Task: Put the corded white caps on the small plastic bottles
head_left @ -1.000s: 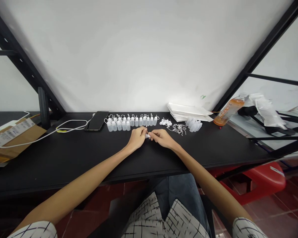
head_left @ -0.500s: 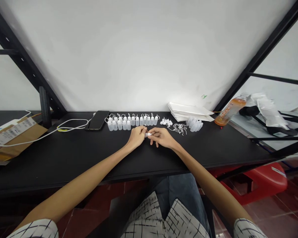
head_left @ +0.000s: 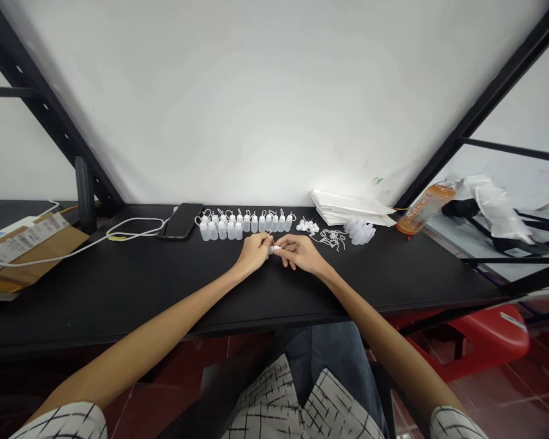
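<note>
My left hand (head_left: 254, 251) is closed around a small whitish squeeze bottle (head_left: 271, 250), most of it hidden by the fingers. A thin white loop stands up by that thumb. My right hand (head_left: 302, 253) pinches the white tip at the bottle's right end between thumb and forefinger, its other fingers loosely curled. Behind my hands several small bottles (head_left: 231, 230) with white caps and string loops stand upright in rows. To their right lie a pile of white caps (head_left: 306, 227), a tangle of white loops (head_left: 333, 239) and a cluster of translucent bottles without caps (head_left: 360, 233).
A black phone (head_left: 182, 221) and a white cable (head_left: 135, 235) lie on the black table (head_left: 165, 286) at left, near a cardboard parcel (head_left: 32, 250). White paper sheets (head_left: 348, 207) and an orange drink bottle (head_left: 425, 207) are at right. A red stool (head_left: 480, 335) stands below.
The right thumb and forefinger have shifted slightly on the bottle's white tip. The camera view has tilted a little; the rest is unchanged.
</note>
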`<state>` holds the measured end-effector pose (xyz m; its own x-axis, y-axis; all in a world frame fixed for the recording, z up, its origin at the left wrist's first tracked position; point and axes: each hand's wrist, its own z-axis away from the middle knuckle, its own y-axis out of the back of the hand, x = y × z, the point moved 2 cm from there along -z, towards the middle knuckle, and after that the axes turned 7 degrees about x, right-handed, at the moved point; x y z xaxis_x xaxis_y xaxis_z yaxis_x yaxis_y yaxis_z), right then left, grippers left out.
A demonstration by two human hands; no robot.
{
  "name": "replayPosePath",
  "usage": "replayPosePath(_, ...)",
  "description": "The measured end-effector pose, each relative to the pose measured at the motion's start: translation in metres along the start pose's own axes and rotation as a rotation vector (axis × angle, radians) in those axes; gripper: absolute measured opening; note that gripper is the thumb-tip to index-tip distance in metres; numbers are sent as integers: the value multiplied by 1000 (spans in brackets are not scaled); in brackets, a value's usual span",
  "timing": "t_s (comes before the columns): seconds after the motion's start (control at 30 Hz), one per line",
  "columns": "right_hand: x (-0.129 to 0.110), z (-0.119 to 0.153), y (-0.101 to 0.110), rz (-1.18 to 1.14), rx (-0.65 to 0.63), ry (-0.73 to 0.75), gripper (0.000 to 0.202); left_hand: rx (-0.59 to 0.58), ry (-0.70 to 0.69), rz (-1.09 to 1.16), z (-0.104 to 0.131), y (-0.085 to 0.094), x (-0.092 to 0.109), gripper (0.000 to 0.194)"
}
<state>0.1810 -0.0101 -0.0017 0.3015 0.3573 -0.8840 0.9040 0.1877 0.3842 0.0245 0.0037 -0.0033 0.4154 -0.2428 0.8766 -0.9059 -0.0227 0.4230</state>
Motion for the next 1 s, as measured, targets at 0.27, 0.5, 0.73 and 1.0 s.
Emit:
replayPosePath(0.27,-11,0,2,324,80,163,33,-3,-1,21,-1,1,-2,29)
replayPosePath(0.5,-7,0,-1,282,16,161,28,-12,-2,-1,0,1,1,29)
replayPosePath(0.73,-9,0,-1,236,-12,111,35,-12,-52,-14,2,3,3,31)
replayPosePath(1.0,0,0,-4,20,-94,0,35,99,-199,-168,8,5,11,31)
